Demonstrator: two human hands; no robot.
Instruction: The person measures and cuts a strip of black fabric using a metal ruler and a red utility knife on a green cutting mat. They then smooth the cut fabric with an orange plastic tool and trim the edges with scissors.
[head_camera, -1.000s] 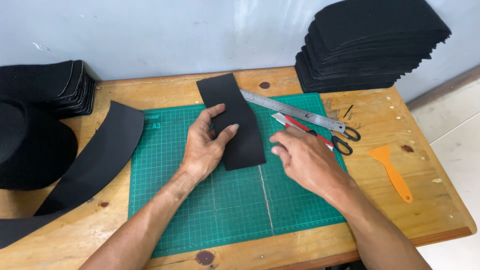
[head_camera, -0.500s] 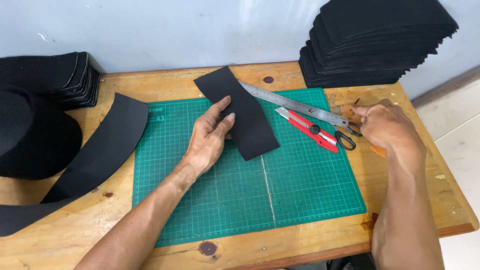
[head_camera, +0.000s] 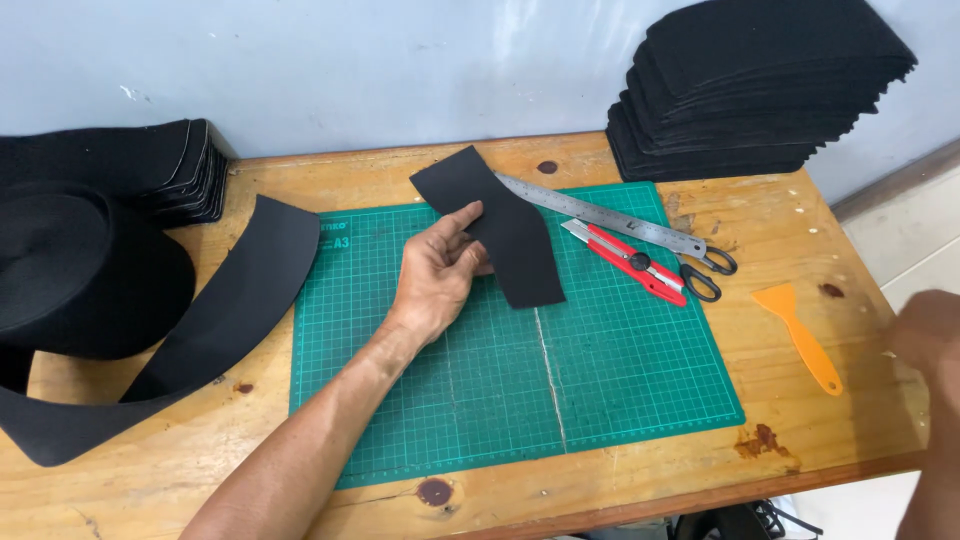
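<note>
left hand (head_camera: 437, 275) flat, open on black foam piece (head_camera: 497, 228); right hand (head_camera: 930, 335) blurred, grip unclear

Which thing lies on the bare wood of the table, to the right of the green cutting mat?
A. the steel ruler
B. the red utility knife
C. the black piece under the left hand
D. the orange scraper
D: the orange scraper lies on the wooden table, off the green cutting mat, while the steel ruler, the red utility knife and the black piece all rest on the mat.
</note>
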